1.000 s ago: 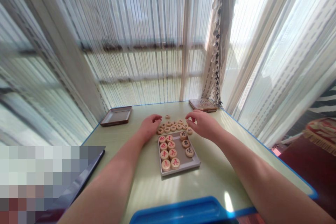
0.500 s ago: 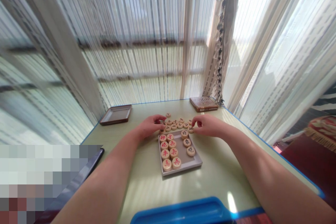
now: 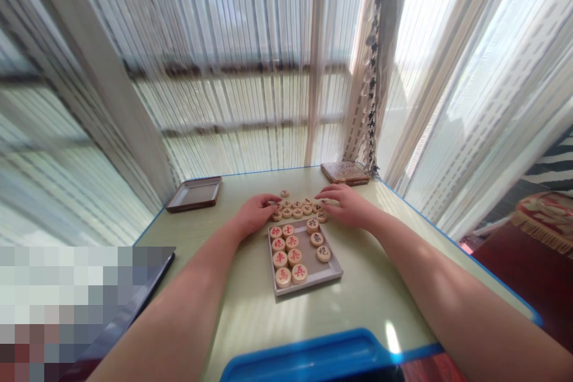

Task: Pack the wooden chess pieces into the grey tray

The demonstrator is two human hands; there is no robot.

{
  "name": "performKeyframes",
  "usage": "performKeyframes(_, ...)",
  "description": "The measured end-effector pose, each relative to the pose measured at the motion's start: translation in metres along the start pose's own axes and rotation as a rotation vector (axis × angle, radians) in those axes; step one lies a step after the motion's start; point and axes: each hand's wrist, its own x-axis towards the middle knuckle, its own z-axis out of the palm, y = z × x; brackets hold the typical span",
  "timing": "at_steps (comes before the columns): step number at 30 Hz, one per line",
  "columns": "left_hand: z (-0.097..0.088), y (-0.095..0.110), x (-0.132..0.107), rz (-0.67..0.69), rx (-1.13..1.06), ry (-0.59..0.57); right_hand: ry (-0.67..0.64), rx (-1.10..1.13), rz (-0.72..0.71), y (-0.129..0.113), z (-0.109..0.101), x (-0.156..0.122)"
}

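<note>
A cluster of black-marked Chinese chess pieces (image 3: 296, 212) lies in rough rows on the table, just beyond a shallow grey box tray (image 3: 329, 274). My left hand (image 3: 256, 213) is at the cluster's left end, fingers bent and apart, its fingertips touching or close to the end pieces. At the right end, my right hand (image 3: 347, 205) has its fingers stretched over the outer pieces; nothing is gripped. Two columns of red-marked pieces (image 3: 293, 257) fill the tray's left side. Three black-marked pieces (image 3: 317, 239) stand along its right side. One loose piece (image 3: 285, 193) sits behind the cluster.
A brown-rimmed lid (image 3: 196, 194) lies at the table's far left and a patterned brown box (image 3: 344, 172) at the far right. A blue tray-like edge (image 3: 308, 355) is nearest me. Striped curtains (image 3: 242, 95) hang behind the table (image 3: 250, 286).
My right hand has opened its curled fingers and stretched them out over the right-end pieces. The cluster's rows are slightly closer together. My left hand stays at the left end.
</note>
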Motion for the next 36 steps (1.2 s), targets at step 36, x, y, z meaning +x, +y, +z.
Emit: performKeyframes(36, 0.014, 0.023, -0.016, 0.303, 0.262, 0.256, -0.064, -0.023, 0.183, -0.009, 0.014, 0.01)
